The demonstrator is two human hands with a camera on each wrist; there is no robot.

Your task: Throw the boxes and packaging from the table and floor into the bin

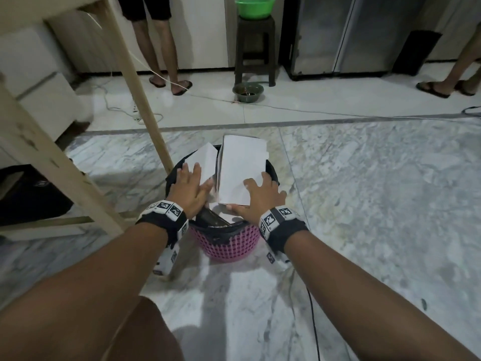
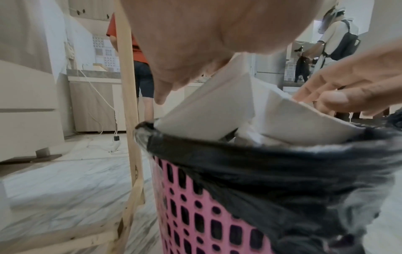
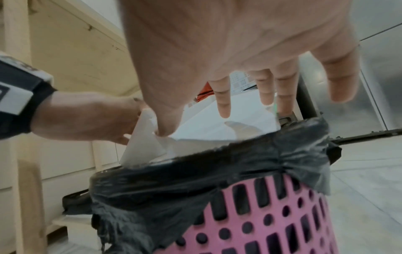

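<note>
Marble floor [image 1: 364, 204], pink bin [image 1: 226, 246]: right hand [image 1: 256, 198] flat, fingers spread, on tall box [image 1: 240, 168] (long axis toward 12 o'clock); left hand [image 1: 188, 190] flat on smaller box [image 1: 204, 160].

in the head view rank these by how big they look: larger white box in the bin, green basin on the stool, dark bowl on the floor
1. larger white box, though it lies nearest the camera, which inflates it
2. green basin, cut off by the frame's top edge
3. dark bowl, smallest
</note>
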